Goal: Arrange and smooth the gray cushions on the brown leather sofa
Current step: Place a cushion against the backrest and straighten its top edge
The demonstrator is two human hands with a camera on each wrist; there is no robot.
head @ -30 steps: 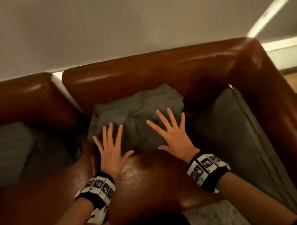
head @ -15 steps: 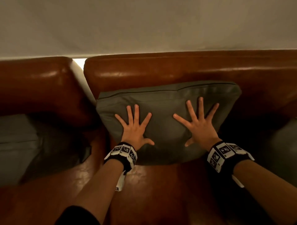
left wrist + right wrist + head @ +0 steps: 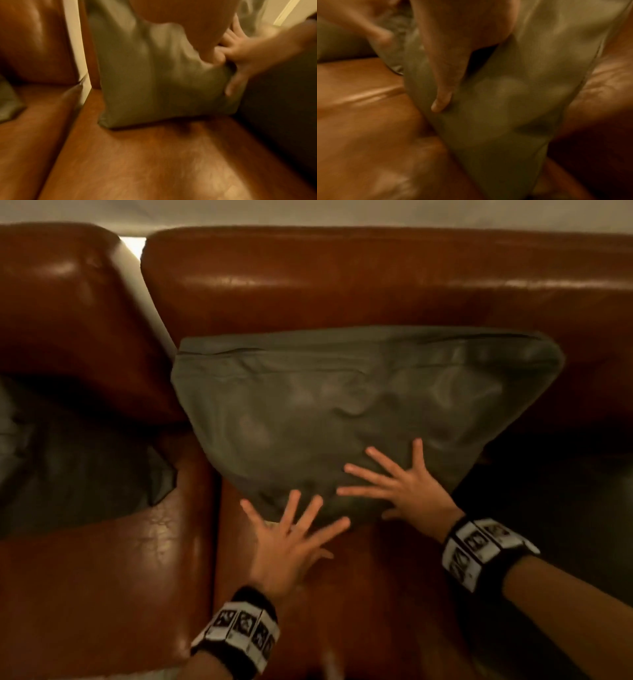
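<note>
Head view: the gray, pillow-shaped leather cushion (image 3: 342, 405) stands on the seat of the brown leather sofa (image 3: 342, 594) and leans back against the backrest, its long axis running left to right along it, seam edge on top and its face turned toward the camera. Its face is dimpled and creased. The right hand (image 3: 407, 491) lies flat on the cushion's lower right part, fingers spread wide and straight, gripping nothing. The left hand (image 3: 291, 542) has its fingers fanned out too, its fingertips (image 3: 294, 498) at the cushion's bottom edge and the palm over the bare seat; motion blur hides whether they actually touch. Both wrists wear black-and-white patterned bands (image 3: 239, 635).

Left wrist view confirms it: the cushion's bottom edge sits on the seat, with the right hand splayed on its far side.

To the left, past a pale gap, a second brown leather seat section (image 3: 68, 320) holds a darker gray cushion (image 3: 85, 474), well apart. Deep shadow fills the sofa's right end.
</note>
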